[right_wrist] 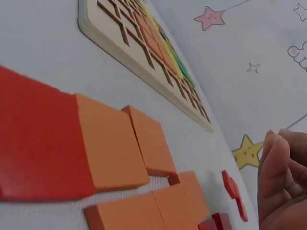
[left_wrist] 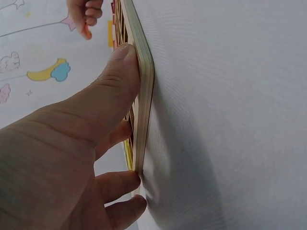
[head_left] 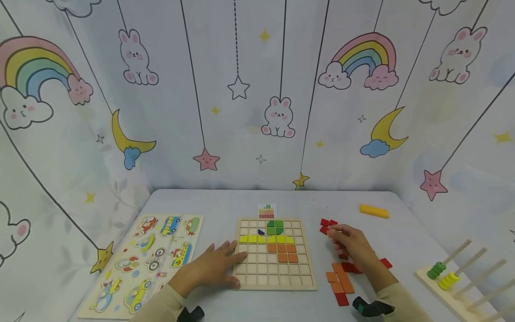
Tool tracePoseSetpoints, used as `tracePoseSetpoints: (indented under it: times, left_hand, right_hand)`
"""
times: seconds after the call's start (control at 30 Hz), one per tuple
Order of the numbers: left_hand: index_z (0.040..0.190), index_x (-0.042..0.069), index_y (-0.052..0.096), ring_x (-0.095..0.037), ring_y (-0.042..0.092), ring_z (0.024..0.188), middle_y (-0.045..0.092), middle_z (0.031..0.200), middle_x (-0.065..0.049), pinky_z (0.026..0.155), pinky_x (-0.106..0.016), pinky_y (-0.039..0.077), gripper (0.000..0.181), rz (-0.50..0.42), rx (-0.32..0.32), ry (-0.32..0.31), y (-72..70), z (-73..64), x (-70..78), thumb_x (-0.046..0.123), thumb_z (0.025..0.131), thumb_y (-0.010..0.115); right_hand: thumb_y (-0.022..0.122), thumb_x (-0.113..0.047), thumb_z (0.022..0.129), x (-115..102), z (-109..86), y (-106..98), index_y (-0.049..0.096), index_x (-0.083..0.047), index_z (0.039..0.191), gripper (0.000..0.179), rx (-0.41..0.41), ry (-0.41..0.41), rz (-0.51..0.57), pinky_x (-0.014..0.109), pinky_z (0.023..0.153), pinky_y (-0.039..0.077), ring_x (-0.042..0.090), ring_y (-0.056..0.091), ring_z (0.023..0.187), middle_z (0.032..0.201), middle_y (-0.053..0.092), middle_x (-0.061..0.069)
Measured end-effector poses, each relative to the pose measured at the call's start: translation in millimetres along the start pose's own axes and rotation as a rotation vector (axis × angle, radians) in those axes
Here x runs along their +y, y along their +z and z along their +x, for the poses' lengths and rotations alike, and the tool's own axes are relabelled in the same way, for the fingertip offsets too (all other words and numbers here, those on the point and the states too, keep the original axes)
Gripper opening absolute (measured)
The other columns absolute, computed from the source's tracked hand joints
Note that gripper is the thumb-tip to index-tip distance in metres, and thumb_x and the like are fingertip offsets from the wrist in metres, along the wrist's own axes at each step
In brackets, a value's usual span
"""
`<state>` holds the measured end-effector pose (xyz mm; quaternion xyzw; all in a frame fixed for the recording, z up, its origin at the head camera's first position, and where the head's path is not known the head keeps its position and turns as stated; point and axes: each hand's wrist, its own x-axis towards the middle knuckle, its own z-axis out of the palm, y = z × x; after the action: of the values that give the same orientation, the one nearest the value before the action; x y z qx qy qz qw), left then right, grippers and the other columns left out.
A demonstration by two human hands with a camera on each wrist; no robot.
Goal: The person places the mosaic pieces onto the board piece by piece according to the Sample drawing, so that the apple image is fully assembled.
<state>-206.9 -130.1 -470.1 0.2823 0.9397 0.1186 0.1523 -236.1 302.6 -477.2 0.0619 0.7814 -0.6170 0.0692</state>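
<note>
A wooden grid board [head_left: 275, 288] lies on the table with green, yellow, orange and dark blue tiles in its upper cells. My left hand [head_left: 215, 266] rests at its left edge, fingers spread; in the left wrist view the thumb [left_wrist: 122, 72] presses the board's side. Right of the board, my right hand [head_left: 356, 250] is raised over the loose tiles, pinching a small orange tile [left_wrist: 88, 34] between thumb and fingertips. Most of that tile is hidden by the fingers. Loose orange tiles [right_wrist: 112, 143] and red tiles [right_wrist: 41, 139] lie below this hand.
A small picture card [head_left: 267, 210] stands behind the board. At left lies a vehicle puzzle board [head_left: 137, 268]. A yellow bar [head_left: 374, 211] lies at the back right, and a wooden bead counter [head_left: 462, 293] stands at the right edge.
</note>
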Motion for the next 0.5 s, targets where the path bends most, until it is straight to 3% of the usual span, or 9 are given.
tracePoseSetpoints:
  times: [0.2,0.33,0.5]
  left_hand:
    - [0.154,0.034,0.046,-0.040,0.029,0.152,0.033,0.165,-0.014,0.118,-0.069,0.023,0.081,0.016,0.012,0.020,-1.4,-0.3,0.9,0.065,0.083,0.071]
    - [0.154,0.034,0.046,-0.040,0.029,0.152,0.033,0.165,-0.014,0.118,-0.069,0.023,0.081,0.011,0.009,0.014,-1.1,-0.4,0.9,0.065,0.083,0.070]
    - [0.153,0.035,0.047,-0.040,0.028,0.152,0.033,0.165,-0.013,0.117,-0.070,0.022,0.081,0.011,0.006,0.005,-0.6,-0.7,1.0,0.065,0.083,0.071]
  right_hand:
    - [0.070,-0.030,0.098,-9,4.7,13,0.050,-0.007,0.148,0.059,-0.011,-0.034,0.084,0.023,0.079,0.060,0.015,0.071,0.090,0.109,0.068,0.012]
    - [0.073,-0.023,0.096,-15,8.4,27,0.047,-0.005,0.150,0.062,-0.047,-0.059,0.127,0.023,0.079,0.060,0.015,0.073,0.092,0.105,0.067,0.006]
    - [0.074,-0.016,0.095,-19,14.3,47,0.048,-0.003,0.148,0.061,-0.093,-0.072,0.173,0.024,0.073,0.060,0.017,0.073,0.086,0.102,0.065,0.007]
